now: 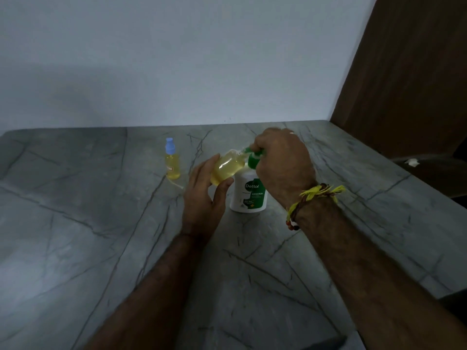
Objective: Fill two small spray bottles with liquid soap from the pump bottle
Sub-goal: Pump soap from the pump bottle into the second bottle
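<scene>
Pale wall and a dark wooden panel are backing a grey marble-patterned table (75, 223), where a person is working near the far edge. The left hand (202, 195) is gripping an uncapped spray bottle (226, 168), tilting it so its open neck is meeting the green nozzle of the Dettol pump bottle (249, 195); the tilt is probably letting the soap run straight in. The right hand (283, 162), wearing a yellow thread wristband (316, 195), is closing over the pump head, apparently pressing it down while steadying the bottle, which is standing on the table. A second spray bottle (172, 160), capped in blue and holding yellow liquid, is standing upright toward the far edge, left of the hands and apart from them, likely already filled and parked clear of the work.
</scene>
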